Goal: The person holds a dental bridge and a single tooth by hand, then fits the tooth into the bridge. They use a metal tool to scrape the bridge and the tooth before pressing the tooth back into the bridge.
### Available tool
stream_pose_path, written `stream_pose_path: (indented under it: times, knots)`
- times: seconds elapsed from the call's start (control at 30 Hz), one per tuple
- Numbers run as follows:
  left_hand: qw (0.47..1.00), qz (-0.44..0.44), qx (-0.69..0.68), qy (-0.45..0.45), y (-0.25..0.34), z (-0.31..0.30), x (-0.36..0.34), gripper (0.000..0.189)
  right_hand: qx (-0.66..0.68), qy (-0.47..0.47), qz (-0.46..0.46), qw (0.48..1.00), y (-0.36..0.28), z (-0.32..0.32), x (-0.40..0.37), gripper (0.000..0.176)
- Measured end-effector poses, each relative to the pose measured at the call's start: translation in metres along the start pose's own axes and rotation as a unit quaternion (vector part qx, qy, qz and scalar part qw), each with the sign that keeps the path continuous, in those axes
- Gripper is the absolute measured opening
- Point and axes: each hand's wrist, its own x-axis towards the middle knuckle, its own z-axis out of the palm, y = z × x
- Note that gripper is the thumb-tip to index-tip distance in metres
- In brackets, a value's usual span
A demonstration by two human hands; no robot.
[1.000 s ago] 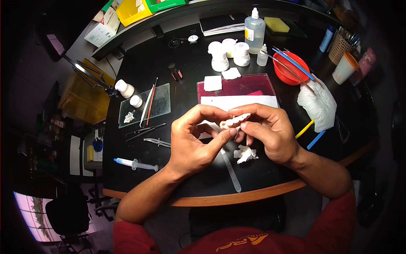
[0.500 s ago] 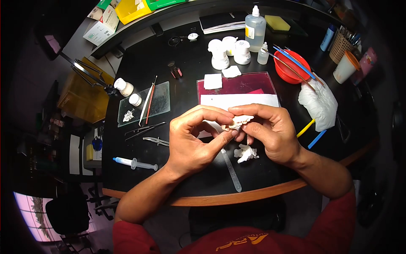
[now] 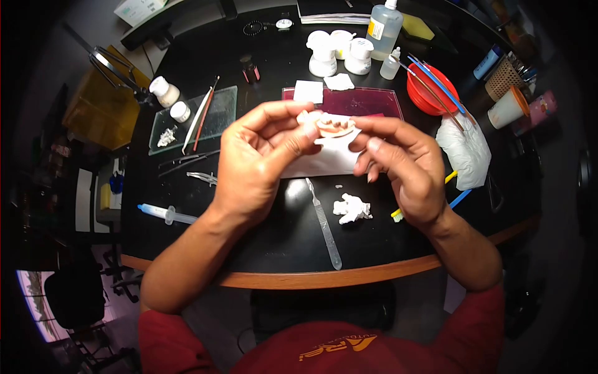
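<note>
A small off-white dental model [image 3: 336, 129] with a row of teeth is held up over a white sheet [image 3: 330, 159]. My left hand [image 3: 252, 165] pinches its left end between thumb and fingers. At the model's right end is the index fingertip of my right hand [image 3: 411, 171]; that hand's thumb stands away from the model and its fingers are apart. Below the hands, a scalpel [image 3: 325, 230] lies on the black table beside a crumpled white tissue [image 3: 353, 209]. The head of a yellow toothbrush [image 3: 397, 215] shows by my right wrist.
To the left are a glass slab [image 3: 218, 115] with slim tools, tweezers [image 3: 200, 177] and a syringe [image 3: 168, 214]. White jars [image 3: 322, 59] and a large clear bottle [image 3: 384, 34] stand at the back. A red bowl [image 3: 430, 93] holding brushes sits right, near a white cloth [image 3: 464, 146].
Both hands have lifted the dental model upward, and it is turned so its teeth show more. My right thumb has come away from it. The camera view has shifted.
</note>
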Motion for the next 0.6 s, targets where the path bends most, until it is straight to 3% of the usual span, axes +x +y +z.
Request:
stream_pose_path:
  times: [0.23,0.3,0.33,0.37,0.43,0.6]
  knots:
    - [0.996,-0.051,-0.073,0.013,0.009,0.002,0.0,0.042,-0.091,0.047,-0.007,0.995,0.001,0.001,0.003,0.017]
    - [0.996,-0.056,-0.072,-0.009,0.009,0.001,0.0,0.043,-0.155,0.023,-0.071,0.985,0.007,0.005,0.0,0.016]
    - [0.995,-0.058,-0.081,-0.023,0.007,0.001,0.0,0.043,-0.254,-0.003,-0.126,0.959,0.006,0.002,0.0,0.017]
    - [0.994,-0.06,-0.09,-0.037,0.003,0.002,-0.001,0.043,-0.277,-0.016,-0.207,0.938,0.007,0.005,0.0,0.019]
    - [0.994,-0.048,-0.081,-0.061,-0.003,0.001,-0.002,0.042,-0.315,-0.026,-0.266,0.911,0.003,0.008,-0.002,0.022]
    - [0.992,-0.055,-0.059,-0.1,-0.001,0.005,-0.004,0.041,-0.266,-0.025,-0.293,0.918,0.005,0.008,-0.002,0.025]
